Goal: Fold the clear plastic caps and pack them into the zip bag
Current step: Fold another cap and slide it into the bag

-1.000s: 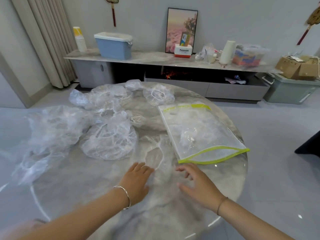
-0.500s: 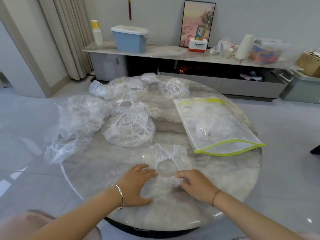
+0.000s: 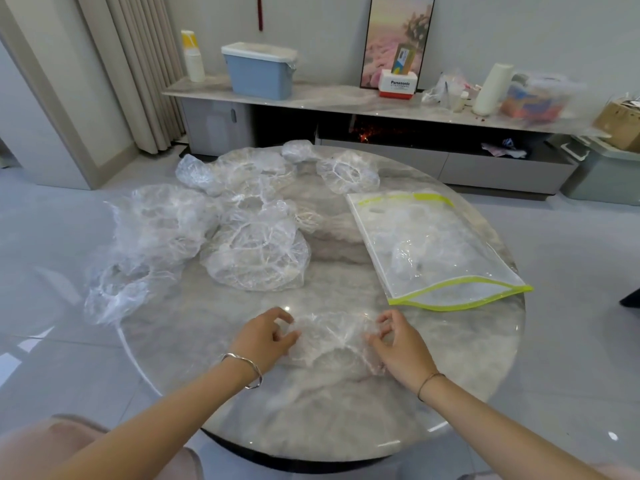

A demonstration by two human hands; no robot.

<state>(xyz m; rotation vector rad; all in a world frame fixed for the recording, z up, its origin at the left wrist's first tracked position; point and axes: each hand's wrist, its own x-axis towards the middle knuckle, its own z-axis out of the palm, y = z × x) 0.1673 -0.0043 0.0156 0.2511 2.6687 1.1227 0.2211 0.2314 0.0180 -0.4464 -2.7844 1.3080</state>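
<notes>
In the head view, a round marble table fills the middle. At its near edge one clear plastic cap lies flat between both hands. The left hand pinches the cap's left rim with curled fingers and thumb, and the right hand pinches its right rim the same way. A silver bangle sits on the left wrist. The zip bag lies flat to the right, just beyond the right hand. Its yellow-green mouth gapes toward the near side, and something clear and crumpled shows inside. To the left and far side, a heap of loose caps crowds the tabletop, some hanging over the left edge, and one separate cap lies beside the bag's far corner. Beyond the table, a low sideboard carries a blue bin, a framed picture and a white roll.
</notes>
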